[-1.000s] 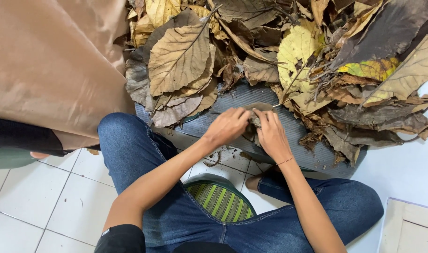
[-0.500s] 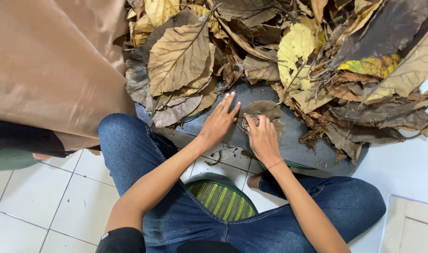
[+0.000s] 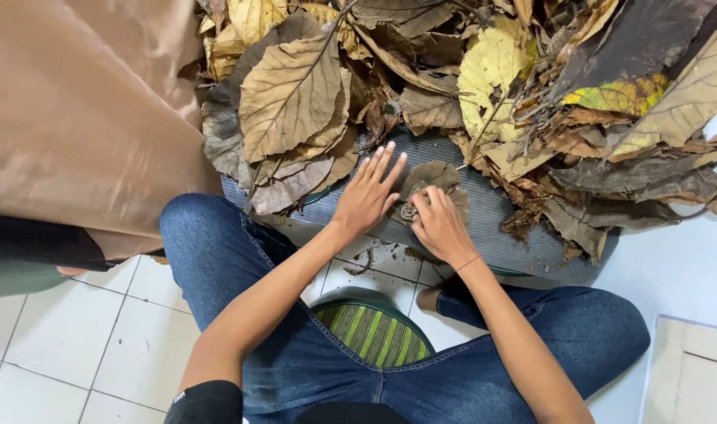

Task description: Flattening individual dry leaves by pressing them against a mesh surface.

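A small brown dry leaf (image 3: pixel 437 179) lies flattened on a grey ribbed mat (image 3: pixel 492 228) in front of me. My left hand (image 3: pixel 368 196) rests flat beside it, fingers spread, its fingertips near the leaf's left edge. My right hand (image 3: pixel 437 224) presses on the leaf's lower part, with fingers curled over a crumpled bit of it. Behind the hands rises a big heap of dry brown and yellow leaves (image 3: pixel 484 86).
A tan cloth (image 3: pixel 83 110) hangs at the left. My legs in blue jeans (image 3: pixel 311 361) are spread on a white tiled floor (image 3: pixel 52 338), with a green striped sandal (image 3: pixel 372 330) between them. Leaf crumbs lie on the tiles near the mat.
Both hands held the leaf together a second ago. The left hand has since opened and laid flat on the mat, and the leaf now lies spread under the right hand.
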